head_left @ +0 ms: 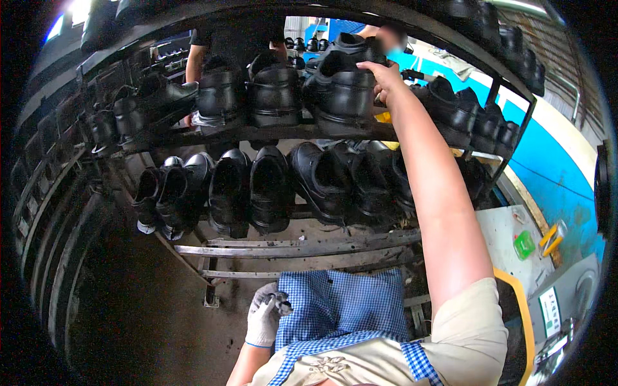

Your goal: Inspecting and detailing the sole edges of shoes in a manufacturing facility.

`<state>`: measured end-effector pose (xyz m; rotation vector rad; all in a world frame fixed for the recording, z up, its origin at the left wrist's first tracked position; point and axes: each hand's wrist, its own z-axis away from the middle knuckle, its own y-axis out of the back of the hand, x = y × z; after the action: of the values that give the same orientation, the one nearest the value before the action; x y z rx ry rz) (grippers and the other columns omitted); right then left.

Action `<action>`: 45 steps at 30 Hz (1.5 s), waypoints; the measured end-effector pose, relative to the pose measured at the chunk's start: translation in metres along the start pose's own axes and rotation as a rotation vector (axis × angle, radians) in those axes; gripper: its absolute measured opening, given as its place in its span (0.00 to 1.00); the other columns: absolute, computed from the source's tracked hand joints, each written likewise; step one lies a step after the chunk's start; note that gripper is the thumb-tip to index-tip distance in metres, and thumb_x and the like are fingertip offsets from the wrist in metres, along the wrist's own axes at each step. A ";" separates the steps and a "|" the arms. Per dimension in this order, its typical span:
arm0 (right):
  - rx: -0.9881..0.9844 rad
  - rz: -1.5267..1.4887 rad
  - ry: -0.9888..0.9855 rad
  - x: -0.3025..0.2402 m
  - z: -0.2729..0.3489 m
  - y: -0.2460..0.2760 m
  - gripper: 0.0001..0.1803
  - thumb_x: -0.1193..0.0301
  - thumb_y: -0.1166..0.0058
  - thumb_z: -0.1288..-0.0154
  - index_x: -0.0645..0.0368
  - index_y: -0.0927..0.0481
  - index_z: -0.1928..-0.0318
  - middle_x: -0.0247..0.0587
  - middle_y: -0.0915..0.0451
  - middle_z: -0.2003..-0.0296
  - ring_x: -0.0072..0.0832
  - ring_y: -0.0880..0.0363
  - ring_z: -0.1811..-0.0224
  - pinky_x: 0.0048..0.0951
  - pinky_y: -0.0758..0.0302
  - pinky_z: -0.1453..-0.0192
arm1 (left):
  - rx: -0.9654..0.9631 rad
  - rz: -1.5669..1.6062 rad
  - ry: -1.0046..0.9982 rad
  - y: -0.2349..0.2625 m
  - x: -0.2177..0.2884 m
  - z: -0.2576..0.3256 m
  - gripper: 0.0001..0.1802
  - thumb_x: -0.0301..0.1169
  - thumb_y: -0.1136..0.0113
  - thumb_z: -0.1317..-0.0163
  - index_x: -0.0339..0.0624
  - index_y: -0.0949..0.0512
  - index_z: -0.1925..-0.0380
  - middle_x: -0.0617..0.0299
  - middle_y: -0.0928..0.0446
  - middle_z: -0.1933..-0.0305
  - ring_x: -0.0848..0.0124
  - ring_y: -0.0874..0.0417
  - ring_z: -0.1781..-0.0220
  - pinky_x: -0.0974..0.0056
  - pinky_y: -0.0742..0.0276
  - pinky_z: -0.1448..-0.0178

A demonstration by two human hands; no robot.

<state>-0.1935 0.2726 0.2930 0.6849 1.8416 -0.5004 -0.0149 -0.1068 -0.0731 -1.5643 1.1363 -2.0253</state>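
Evidently, I have the right hand (386, 83) up at the rack (296, 248), where it meets a black shoe (341, 100) standing on the upper shelf (257, 134), right of the rack's middle, heel toward me. One digit lies at the shoe's collar and the others bend down its right side; from this feed I cannot tell whether the fingers are clamped on it or merely resting there. The gloved left hand (264, 315) hangs low in front of the rack, beside the checked apron (367, 309); its fingers are bent, and I cannot tell whether they pinch anything.

I read the step in hand as either setting down or taking hold of that shoe; this one view does not settle which. Either way, the next move seems to call for a sure grip or a clean release at the collar, without nudging the neighbouring shoe (273, 96) to its left on the rack. Lower on the rack, more shoes (269, 186) stand close together. A person in dark clothes (238, 38) is behind the rack, and a pale table (502, 225) lies to its right.
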 end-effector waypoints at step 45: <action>0.650 0.346 0.410 0.065 0.102 0.315 0.53 0.63 0.29 0.55 0.73 0.48 0.36 0.48 0.21 0.60 0.27 0.19 0.72 0.25 0.23 0.65 | -0.033 -0.206 0.247 -0.041 -0.060 -0.018 0.10 0.26 0.46 0.37 0.44 0.26 0.55 0.58 0.22 0.64 0.70 0.21 0.69 0.65 0.22 0.67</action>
<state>0.0685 0.4581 0.1897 1.6131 1.8678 -0.7761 -0.0033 -0.0333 -0.0826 -1.5341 1.1382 -2.4021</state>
